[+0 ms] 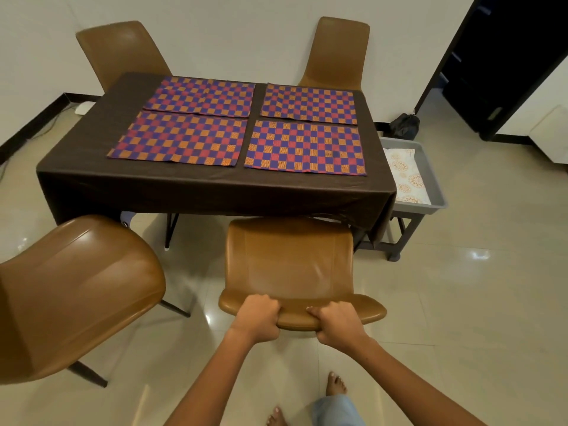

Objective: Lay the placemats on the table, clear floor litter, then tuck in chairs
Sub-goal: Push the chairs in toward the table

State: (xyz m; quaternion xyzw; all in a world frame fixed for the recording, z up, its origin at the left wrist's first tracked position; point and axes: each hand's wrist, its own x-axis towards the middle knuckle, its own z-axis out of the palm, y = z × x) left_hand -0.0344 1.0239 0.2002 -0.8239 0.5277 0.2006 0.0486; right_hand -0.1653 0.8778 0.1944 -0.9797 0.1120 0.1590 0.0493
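The table (92,186), draped in a dark brown cloth (199,189), carries four checkered placemats (181,138) lying flat in two rows of two, near one another at the cloth's middle.

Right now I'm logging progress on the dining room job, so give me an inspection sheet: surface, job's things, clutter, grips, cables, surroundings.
Surface: table under a dark cloth.
Job's things: four checked placemats laid flat; near right chair partly under the table; near left chair pulled out, angled.
Clutter: nothing seen on the floor.
Grips: left hand and right hand both grip the near right chair's backrest.
Cables: a cord along the left wall.
Surroundings: two far chairs, grey tray on a stand, dark bag.
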